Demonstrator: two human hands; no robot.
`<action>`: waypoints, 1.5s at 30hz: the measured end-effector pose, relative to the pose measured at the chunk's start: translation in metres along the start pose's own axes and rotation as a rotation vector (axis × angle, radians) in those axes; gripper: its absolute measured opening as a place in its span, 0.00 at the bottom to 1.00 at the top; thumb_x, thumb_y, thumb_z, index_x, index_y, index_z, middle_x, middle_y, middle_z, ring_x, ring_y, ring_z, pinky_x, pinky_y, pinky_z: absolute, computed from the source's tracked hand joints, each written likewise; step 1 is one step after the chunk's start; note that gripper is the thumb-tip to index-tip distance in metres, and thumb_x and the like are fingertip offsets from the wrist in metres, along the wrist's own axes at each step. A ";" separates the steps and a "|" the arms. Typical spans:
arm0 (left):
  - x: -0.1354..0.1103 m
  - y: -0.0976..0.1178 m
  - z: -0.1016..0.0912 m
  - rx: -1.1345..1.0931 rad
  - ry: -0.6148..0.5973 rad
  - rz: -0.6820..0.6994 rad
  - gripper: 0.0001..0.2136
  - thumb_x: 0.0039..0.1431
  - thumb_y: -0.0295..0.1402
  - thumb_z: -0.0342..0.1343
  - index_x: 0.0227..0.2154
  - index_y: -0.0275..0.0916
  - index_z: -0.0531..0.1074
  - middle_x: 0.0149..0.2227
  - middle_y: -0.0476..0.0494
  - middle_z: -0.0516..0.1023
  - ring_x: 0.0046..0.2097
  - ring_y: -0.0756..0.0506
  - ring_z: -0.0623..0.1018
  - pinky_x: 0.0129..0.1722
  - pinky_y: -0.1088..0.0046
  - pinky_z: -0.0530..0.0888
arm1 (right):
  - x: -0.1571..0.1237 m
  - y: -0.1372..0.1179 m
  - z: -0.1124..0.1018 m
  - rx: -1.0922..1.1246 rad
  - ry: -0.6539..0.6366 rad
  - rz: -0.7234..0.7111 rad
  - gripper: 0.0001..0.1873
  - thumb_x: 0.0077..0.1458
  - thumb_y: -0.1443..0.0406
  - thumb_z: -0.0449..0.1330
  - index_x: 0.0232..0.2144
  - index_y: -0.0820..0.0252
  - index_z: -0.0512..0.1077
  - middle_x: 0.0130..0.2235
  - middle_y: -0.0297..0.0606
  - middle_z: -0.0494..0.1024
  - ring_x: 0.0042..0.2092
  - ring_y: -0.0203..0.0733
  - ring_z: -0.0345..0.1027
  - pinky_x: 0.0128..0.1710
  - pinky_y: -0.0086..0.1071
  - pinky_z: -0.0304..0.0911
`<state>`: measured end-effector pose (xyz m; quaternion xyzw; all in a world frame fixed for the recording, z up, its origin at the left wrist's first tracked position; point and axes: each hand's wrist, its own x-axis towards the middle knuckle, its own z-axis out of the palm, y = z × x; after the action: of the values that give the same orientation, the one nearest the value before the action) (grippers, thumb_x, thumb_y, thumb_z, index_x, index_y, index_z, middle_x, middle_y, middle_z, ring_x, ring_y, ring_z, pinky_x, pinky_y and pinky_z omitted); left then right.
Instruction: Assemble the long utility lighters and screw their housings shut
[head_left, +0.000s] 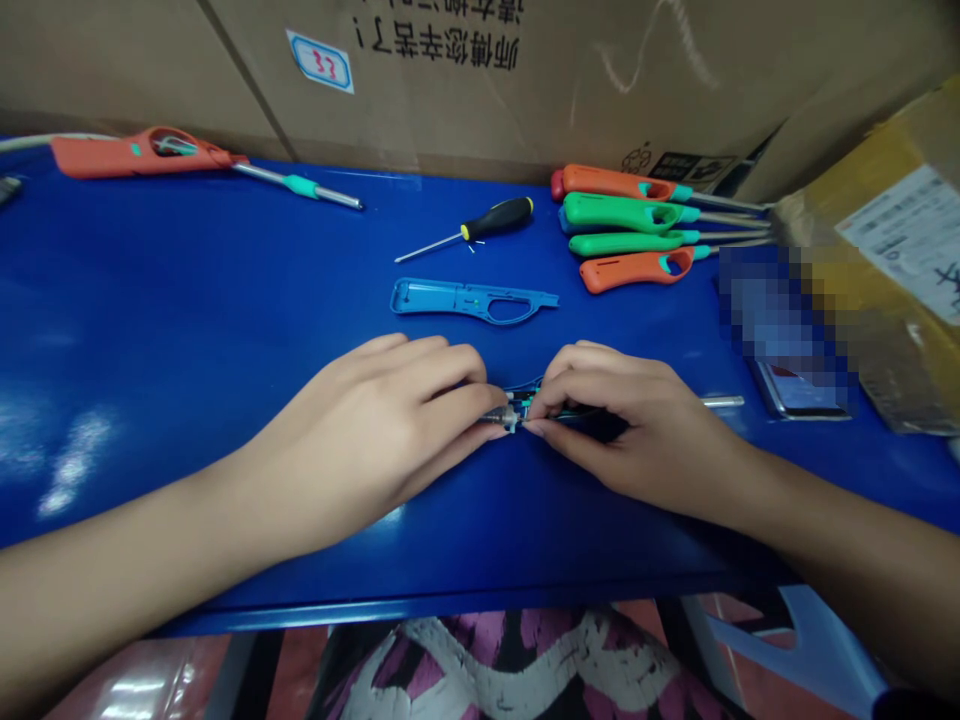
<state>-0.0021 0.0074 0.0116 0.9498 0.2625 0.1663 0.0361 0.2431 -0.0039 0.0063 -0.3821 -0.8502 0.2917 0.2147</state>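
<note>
Left hand (367,440) and right hand (630,430) both pinching small lighter mechanism (514,408), fingertips pressed together on it, above blue table (150,300). Blue lighter shell half (472,300) just beyond hands, screwdriver (495,222) past that, orange and green utility lighters (637,225) upper right.

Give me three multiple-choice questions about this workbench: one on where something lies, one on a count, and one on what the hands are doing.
1. Where does the screwdriver lie relative to the blue plastic lighter shell?
A. Beyond it
B. Nearer the person
C. On top of it

2. How many lighters lie grouped at the right of the blue table?
A. Two
B. Four
C. Six

3. What are the left hand and right hand doing?
A. Lying apart, empty
B. Pressing on the shell
C. Holding a small dark part together

1: A, it lies farther from the person.
2: B, two orange, two green.
3: C, both pinch the part.
</note>
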 end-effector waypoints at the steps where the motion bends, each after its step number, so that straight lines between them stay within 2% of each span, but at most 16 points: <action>1: 0.000 0.000 0.000 0.000 -0.001 0.000 0.11 0.72 0.37 0.49 0.45 0.39 0.75 0.41 0.44 0.78 0.40 0.45 0.77 0.36 0.67 0.69 | 0.000 0.000 0.000 0.000 0.001 0.000 0.06 0.61 0.72 0.59 0.34 0.57 0.74 0.36 0.36 0.75 0.40 0.40 0.68 0.40 0.35 0.63; 45: -0.003 -0.002 0.011 -0.104 0.010 -0.006 0.10 0.70 0.36 0.52 0.46 0.38 0.75 0.41 0.43 0.78 0.40 0.45 0.78 0.38 0.67 0.71 | 0.001 0.002 0.002 0.014 -0.011 0.001 0.06 0.62 0.72 0.58 0.34 0.60 0.73 0.36 0.36 0.74 0.40 0.39 0.67 0.41 0.34 0.62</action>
<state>-0.0019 0.0082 0.0003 0.9450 0.2566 0.1844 0.0847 0.2419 -0.0028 0.0035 -0.3794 -0.8490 0.3000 0.2126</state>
